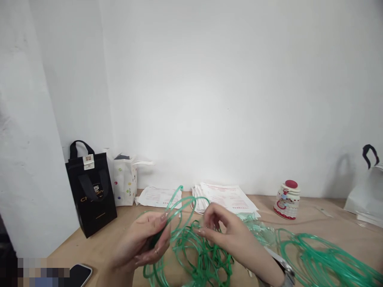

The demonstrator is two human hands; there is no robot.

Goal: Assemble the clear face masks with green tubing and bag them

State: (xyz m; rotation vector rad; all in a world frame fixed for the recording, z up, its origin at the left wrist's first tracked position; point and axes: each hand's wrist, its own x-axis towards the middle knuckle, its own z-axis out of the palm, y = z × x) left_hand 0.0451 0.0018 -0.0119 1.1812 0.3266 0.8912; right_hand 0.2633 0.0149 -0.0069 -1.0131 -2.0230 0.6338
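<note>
My left hand (152, 235) is closed around a few looped strands of shiny green plastic cord (175, 215), whose ends rise above the thumb. Beside it, my right hand (226, 229) has its fingers curled in a pinch at one of the green loops; the fingertips partly hide the exact grip. Beneath and between both hands lies a tangled heap of green cord (206, 263) on the brown table (176, 275). To the right of my right wrist, a looser coil of green cord (326, 255) spreads across the tabletop.
A black bag (95, 207) and a white dotted bag (125, 179) stand at the left, a phone (80, 275) near the front edge. Printed white papers (227, 197), crumpled clear plastic (260, 231), a red-lidded jar (287, 201) and a white bag (366, 191) sit along the wall.
</note>
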